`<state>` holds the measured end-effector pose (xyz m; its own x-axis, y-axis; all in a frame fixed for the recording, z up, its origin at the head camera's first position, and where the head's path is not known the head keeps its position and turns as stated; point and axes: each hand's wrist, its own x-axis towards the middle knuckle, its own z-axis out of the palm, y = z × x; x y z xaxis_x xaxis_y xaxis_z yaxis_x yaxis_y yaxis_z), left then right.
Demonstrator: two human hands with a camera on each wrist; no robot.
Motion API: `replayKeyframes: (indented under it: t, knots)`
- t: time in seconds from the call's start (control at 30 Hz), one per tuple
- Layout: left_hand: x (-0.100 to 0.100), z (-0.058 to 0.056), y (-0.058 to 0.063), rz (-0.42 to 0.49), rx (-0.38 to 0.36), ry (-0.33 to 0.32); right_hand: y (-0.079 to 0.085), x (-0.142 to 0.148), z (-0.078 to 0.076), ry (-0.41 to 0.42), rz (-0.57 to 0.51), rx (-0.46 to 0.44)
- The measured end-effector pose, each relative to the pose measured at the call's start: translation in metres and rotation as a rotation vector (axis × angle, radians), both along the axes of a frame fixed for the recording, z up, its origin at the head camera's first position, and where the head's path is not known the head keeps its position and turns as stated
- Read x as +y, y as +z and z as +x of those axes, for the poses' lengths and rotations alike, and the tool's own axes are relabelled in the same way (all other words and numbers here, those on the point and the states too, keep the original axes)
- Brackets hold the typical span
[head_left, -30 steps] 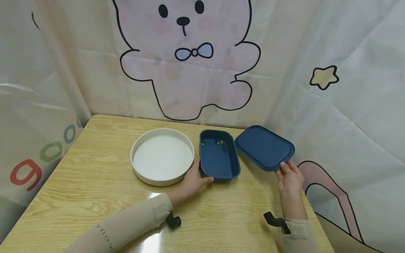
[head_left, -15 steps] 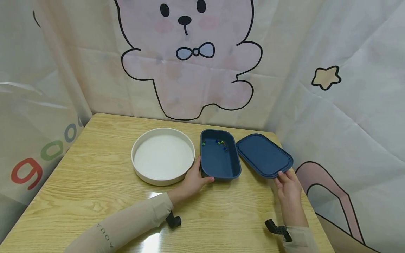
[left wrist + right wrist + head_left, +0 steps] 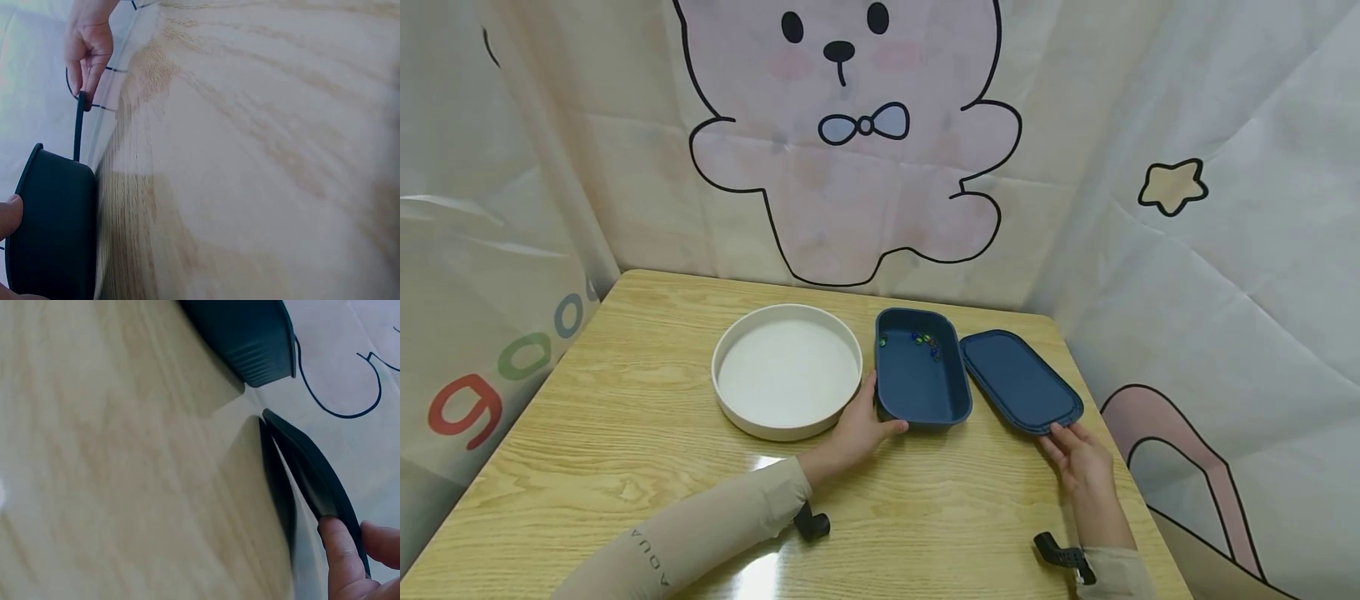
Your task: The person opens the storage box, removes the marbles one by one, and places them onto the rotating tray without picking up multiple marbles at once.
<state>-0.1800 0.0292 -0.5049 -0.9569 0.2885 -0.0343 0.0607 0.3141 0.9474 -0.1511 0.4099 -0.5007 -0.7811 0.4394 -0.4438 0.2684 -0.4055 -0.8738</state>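
A dark blue rectangular food container point(image 3: 922, 387) sits uncovered on the table, with several small glass marbles point(image 3: 931, 345) near its far end. My left hand point(image 3: 853, 433) grips its near left corner, the thumb over the front and the fingers along the left side. To the right, my right hand point(image 3: 1086, 467) pinches the near edge of the matching blue lid point(image 3: 1021, 383) between thumb and fingers. In the right wrist view the lid point(image 3: 315, 465) slants, its far end low by the table and its held end raised above a dark shadow.
A round white tray point(image 3: 786, 367) with a low wall stands just left of the container, close to my left hand. The wooden table point(image 3: 647, 400) backs onto a printed curtain point(image 3: 880, 200), with more curtain along the left and right sides.
My right hand has brought the lid down and toward me, so its near end is lower over the table. The left hand, container and white tray have stayed put.
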Motion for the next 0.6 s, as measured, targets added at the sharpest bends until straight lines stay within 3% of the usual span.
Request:
replayKeyframes:
  t: [0.17,0.4,0.6]
  knots:
    - [0.0,0.001,0.0,-0.002,-0.003,0.002,-0.009,0.001,0.002,0.032,0.064,-0.033]
    - [0.0,0.001,0.001,0.006,0.01,0.003,-0.012,0.003,0.008,0.121,0.07,-0.044]
    - [0.001,0.0,0.001,0.008,0.012,0.0,-0.004,0.005,0.013,0.279,0.125,-0.051]
